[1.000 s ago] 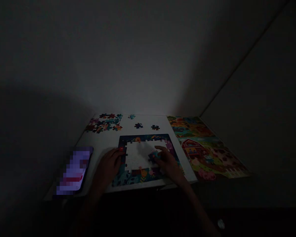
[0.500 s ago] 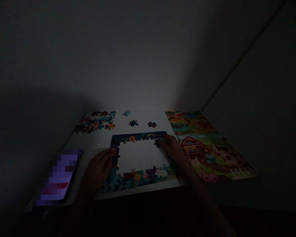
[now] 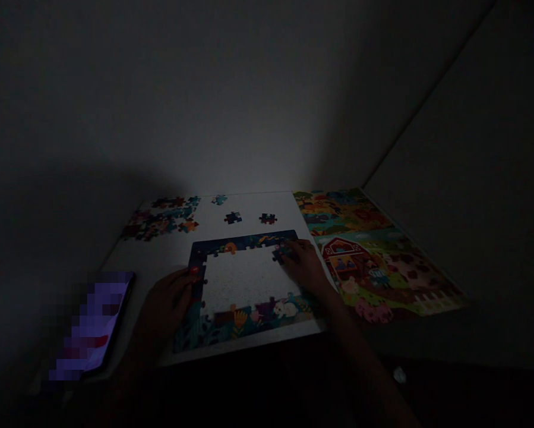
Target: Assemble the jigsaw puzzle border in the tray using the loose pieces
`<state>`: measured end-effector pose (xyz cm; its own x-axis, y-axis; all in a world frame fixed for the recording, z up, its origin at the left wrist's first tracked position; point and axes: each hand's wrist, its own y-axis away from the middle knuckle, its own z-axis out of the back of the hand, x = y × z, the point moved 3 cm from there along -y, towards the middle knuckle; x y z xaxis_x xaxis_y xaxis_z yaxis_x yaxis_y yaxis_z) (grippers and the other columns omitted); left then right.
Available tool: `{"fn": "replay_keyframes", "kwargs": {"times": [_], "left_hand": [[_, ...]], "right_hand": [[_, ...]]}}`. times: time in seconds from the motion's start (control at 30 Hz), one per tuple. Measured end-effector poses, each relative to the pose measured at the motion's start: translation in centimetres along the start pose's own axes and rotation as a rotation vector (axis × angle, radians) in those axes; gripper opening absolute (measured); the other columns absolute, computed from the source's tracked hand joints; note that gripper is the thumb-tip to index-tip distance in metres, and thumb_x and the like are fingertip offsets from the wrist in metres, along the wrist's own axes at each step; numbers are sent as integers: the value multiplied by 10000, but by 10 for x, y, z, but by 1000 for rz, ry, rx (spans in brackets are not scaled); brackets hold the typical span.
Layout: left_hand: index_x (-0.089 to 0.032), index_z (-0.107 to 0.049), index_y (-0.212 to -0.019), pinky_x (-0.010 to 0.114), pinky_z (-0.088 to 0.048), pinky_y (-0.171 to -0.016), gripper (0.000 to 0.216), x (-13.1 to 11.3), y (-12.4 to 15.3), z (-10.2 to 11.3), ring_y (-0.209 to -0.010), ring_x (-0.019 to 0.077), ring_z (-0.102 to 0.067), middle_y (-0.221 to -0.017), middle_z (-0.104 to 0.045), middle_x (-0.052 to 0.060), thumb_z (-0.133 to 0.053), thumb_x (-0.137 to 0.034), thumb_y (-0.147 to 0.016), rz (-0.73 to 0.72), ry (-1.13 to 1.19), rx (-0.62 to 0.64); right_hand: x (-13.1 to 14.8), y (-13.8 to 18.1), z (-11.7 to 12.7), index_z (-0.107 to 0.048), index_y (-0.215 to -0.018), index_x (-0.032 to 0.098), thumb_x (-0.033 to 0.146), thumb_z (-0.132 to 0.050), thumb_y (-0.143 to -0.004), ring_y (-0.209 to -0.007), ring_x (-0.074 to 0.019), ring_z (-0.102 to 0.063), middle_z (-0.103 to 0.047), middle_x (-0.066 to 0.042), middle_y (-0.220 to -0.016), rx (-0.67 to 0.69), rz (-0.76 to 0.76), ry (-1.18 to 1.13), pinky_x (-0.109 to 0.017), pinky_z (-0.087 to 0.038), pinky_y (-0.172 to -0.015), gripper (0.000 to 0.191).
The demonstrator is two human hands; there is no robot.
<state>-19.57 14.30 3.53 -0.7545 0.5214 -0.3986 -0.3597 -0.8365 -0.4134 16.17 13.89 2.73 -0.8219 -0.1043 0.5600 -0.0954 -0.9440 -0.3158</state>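
A joined puzzle border (image 3: 240,336) lies on the white table, with dark blue edges, plants and a white rabbit around a bare middle. My left hand (image 3: 166,300) rests at its left side, fingers stretched onto the edge near a red spot. At the upper right inner corner, my right hand (image 3: 306,267) has its fingertips on a dark puzzle piece (image 3: 279,253). Whether that piece is locked into the border cannot be made out in the dim light. The right forearm and hand cover much of the border's right side.
Loose puzzle pieces (image 3: 162,219) are heaped at the back left. Beyond the border lie a blue piece (image 3: 219,200), a dark piece (image 3: 233,217) and another dark piece (image 3: 268,219). A farm picture (image 3: 395,273) lies right, a lit phone (image 3: 92,321) left. A wall stands behind.
The whole view has shifted, so the table's things sit further left and mostly a little higher. My right fingers stay at the same corner piece; my left hand stays at the left edge.
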Motion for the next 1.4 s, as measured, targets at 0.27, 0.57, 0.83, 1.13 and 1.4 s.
{"fn": "replay_keyframes", "kwargs": {"times": [0.27,0.57,0.83,1.13,1.4], "left_hand": [[-227,-673,-1092,460,-480,-1005,350,2,-2,-2,-1131,257,-611,-1219,-667,72,-417,-408,-939,6,-21,28],[-235,-675,-1077,443,-481,-1014,325,-3,-5,-1,-1121,250,-623,-1220,-671,64,-426,-360,-910,22,-11,47],[-221,-681,-1070,455,-482,-1003,338,-5,-2,-2,-1115,261,-618,-1214,-666,79,-415,-359,-914,26,14,24],[-208,-677,-1076,456,-464,-1019,346,1,-2,-5,-1125,262,-608,-1222,-659,87,-412,-367,-920,21,44,38],[-228,-662,-1090,472,-455,-1027,332,-2,-2,-4,-1138,260,-601,-1236,-651,76,-407,-359,-924,34,34,27]], "right_hand": [[2,-1,2,-632,-975,194,434,-748,-725,-964,-249,-565,-609,-89,-1023,-21,-67,-40,-372,-473,-822,365],[6,-4,14,-630,-650,204,476,-543,-899,-759,-234,-573,-617,-88,-725,-99,-141,107,-351,-409,-725,379],[4,0,11,-692,-1043,190,487,-670,-795,-1019,-284,-565,-649,-125,-1064,-51,-32,67,-420,-426,-899,387],[-3,-2,12,-578,-896,210,462,-697,-711,-761,-208,-572,-606,-21,-806,-20,-182,-326,-347,-464,-706,335],[-12,-5,17,-526,-1112,252,409,-679,-682,-788,-169,-627,-634,-18,-967,-191,-381,-836,-298,-499,-679,483]]}}
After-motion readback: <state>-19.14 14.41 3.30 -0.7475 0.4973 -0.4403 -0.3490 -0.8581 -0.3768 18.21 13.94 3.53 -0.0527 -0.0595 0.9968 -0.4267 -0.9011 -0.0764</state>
